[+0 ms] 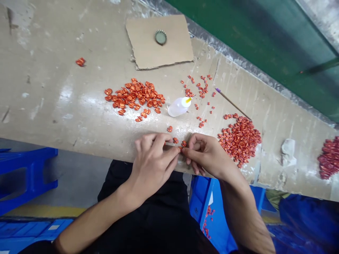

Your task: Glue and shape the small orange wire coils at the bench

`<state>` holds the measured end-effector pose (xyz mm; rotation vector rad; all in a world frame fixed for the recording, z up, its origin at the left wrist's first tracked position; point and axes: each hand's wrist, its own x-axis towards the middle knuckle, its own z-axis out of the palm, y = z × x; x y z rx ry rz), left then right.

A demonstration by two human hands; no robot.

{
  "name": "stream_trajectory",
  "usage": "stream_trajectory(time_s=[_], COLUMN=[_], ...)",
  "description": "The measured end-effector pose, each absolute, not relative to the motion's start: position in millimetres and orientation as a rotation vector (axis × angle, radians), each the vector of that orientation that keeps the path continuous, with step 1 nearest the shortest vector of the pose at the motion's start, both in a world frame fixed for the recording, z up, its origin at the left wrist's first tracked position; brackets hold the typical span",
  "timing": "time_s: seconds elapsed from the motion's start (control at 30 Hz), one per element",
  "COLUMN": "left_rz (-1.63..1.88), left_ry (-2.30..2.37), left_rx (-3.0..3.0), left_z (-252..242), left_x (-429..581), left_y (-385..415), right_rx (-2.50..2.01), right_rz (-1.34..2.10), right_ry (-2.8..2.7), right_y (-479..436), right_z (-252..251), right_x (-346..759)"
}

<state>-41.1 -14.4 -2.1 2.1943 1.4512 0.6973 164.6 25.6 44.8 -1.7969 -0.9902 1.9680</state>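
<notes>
My left hand (pixel 156 157) and my right hand (pixel 205 153) meet at the table's near edge. Between their fingertips is a small striped orange-red piece (pixel 180 148), mostly covered by the fingers. The right thumb and index finger pinch it, while the left fingertips press on its other side. Just beyond the fingers lie loose orange pieces (pixel 175 140). A white squeeze bottle (pixel 178 107) with a yellow tip stands ahead of my hands. To its left is a pile of larger orange pieces (pixel 139 94); small red-orange pieces (pixel 240 137) are heaped beyond my right hand.
A cardboard sheet (pixel 145 46) bearing a bottle cap (pixel 160 37) lies at the back. Right of the bottle rests a thin stick (pixel 233 103) with a purple end. Blue bins (pixel 217 211) stand below the table, and a blue stool (pixel 34 169) is at left.
</notes>
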Motion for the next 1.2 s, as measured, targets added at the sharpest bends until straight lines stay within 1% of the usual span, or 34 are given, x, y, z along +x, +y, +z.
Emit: stream_trajectory(time_s=[0.2,0.37,0.43,0.57,0.63,0.8,0.93,1.0,1.2], left_rz=[0.713,0.765,0.797,0.843,0.855,0.848,0.840,0.837,0.846], left_ry=[1.438,1.467,1.507,1.609,1.625,1.633,1.672,1.686,1.668], left_rx=[2.197,2.154,2.137,2.104,2.087,2.093,2.103,2.112,2.094], left_z=[-3.5,0.8,1.8,-0.3,-1.9,-3.2,-3.8,-4.2,-4.3], left_x=[-41.5,-44.4,-48.4,-56.6,-58.9,-58.9,-56.7,-56.0,-56.6], left_y=[-14.3,-15.6,-17.9,-22.9,-24.0,-23.3,-22.4,-22.2,-21.9], right_rx=[-1.858,-1.790,-1.808,-1.970,-2.019,-2.049,-1.988,-1.975,-2.018], right_rz=[1.958,1.963,1.812,1.140,0.922,0.731,0.535,0.559,0.868], right_ry=[-1.044,-1.059,-1.084,-1.234,-1.305,-1.457,-1.651,-1.680,-1.607], right_y=[22.7,20.6,21.4,27.8,31.3,33.7,33.0,33.0,32.1], right_z=[48.1,52.6,52.4,45.9,41.3,30.2,24.8,25.6,35.0], right_x=[160.5,169.7,176.0,184.5,185.1,184.3,186.5,187.0,187.5])
